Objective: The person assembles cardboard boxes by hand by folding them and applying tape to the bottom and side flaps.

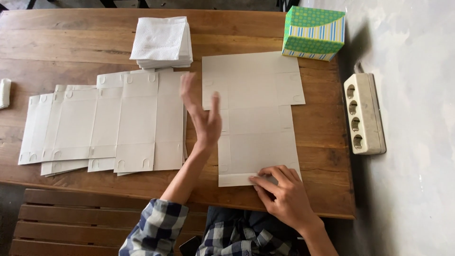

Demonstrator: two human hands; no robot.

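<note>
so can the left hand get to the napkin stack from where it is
Probably yes: the left hand is raised, open and empty over the table, and nothing stands between it and the napkin stack, just flat cardboard blanks.

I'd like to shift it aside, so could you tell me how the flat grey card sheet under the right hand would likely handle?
The card sheet looks thin and scored, so it probably bends at the creases. Lying flat on the smooth table, it should slide easily.

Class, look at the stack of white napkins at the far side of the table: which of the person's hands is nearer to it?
Left. The left hand is raised in the air just below and right of the napkin stack; the right hand presses the flat cardboard sheet at the table's near edge.
</note>
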